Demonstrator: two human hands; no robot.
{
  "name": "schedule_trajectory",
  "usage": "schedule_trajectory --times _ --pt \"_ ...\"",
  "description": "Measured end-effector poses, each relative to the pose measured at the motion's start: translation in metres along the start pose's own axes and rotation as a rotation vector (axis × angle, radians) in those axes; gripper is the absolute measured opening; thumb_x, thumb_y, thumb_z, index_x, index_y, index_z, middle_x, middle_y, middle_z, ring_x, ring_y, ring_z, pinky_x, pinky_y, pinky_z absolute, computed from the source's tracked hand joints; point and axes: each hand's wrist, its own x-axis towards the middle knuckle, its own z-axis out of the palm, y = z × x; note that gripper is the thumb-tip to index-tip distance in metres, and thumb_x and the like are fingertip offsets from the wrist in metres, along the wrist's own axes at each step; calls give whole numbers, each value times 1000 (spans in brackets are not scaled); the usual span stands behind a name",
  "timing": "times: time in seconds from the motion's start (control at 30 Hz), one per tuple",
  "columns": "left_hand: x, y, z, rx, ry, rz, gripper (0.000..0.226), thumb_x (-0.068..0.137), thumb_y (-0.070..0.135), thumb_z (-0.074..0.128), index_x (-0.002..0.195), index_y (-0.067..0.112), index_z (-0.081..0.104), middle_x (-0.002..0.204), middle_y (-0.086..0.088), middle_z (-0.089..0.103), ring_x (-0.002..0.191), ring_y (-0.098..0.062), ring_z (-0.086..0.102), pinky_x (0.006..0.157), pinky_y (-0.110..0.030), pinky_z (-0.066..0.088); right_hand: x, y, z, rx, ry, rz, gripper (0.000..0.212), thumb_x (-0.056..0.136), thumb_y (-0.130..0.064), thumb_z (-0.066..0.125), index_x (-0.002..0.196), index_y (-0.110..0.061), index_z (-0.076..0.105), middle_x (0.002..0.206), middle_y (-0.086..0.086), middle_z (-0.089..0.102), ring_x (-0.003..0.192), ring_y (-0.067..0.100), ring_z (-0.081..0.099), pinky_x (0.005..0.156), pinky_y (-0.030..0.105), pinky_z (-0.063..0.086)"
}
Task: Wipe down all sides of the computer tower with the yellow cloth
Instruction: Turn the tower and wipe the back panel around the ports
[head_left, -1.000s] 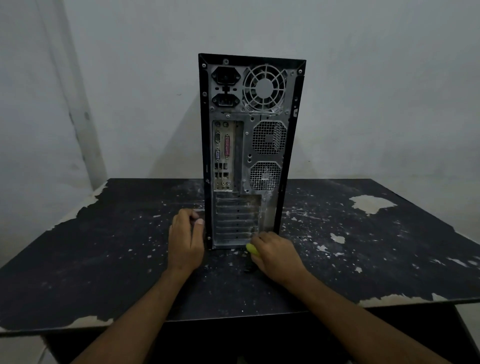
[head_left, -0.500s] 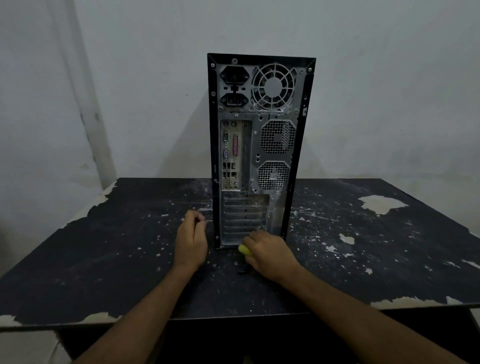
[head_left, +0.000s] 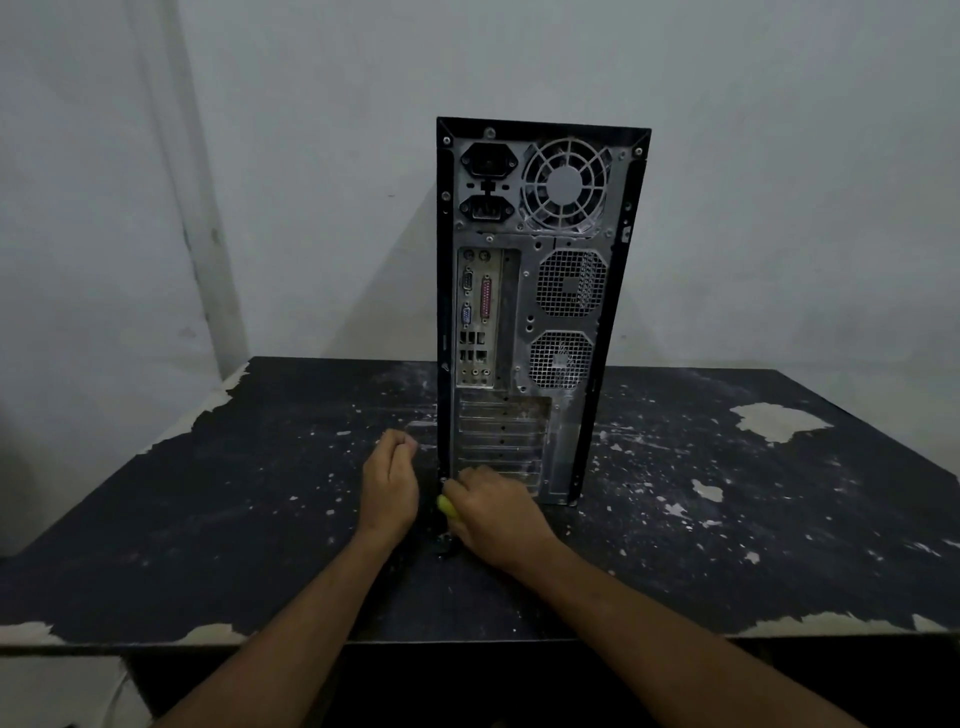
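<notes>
The left hand (head_left: 390, 480) is curled loosely and empty just beside the tower (head_left: 524, 312), probably to steady it on the bench (head_left: 208, 519); the cloth (head_left: 447, 506) is bunched in the right hand's (head_left: 493, 512) fingers against the rear panel's lower edge

Dim room: chipped black table (head_left: 208, 519) against a bare grey-white wall (head_left: 311, 156)

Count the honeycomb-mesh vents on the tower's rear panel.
2: upper mesh vent below the round fan grille; lower mesh vent directly beneath it. None appear hidden by the hands.
</notes>
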Motion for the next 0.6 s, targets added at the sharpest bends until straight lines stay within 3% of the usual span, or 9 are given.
schedule_trajectory --times 0.17,0.3,0.4,0.5,0.6 --pt "-1 2 -10 -86 -4 7 33 101 10 45 71 21 49 67 5 46 64 -15 41 63 -37 35 22 -5 -15 77 108 51 19 89 -25 73 94 -12 60 85 8 62 70 24 60 49 32 47" --pt "-17 12 -17 -55 -77 169 29 98 34 48 69 31 50 62 3 46 57 -14 41 55 -40 36 27 4 -32 119 196 125 22 92 -29 72 104 -13 61 99 6 61 82 23 62 56 35 53" --pt "-30 29 -15 -35 -110 264 29 98 46 49 76 29 56 62 -4 52 55 -18 47 51 -44 43 33 3 -46 152 182 87 24 93 -28 72 105 -11 58 107 8 51 79 23 60 54 32 50" --pt "-33 53 -12 -87 -99 315 27 99 47 51 90 26 62 63 -3 60 53 -19 58 49 -40 49 55 6 -67 195 275 122 26 93 -24 72 108 -9 59 115 10 48 87 23 59 59 32 52" --pt "-30 68 -9 -114 -23 276 29 104 44 53 93 19 63 66 -4 62 57 -21 60 51 -38 51 58 4 -73 151 243 94 35 80 -12 78 109 -6 60 115 12 47 96 26 57 66 33 57"
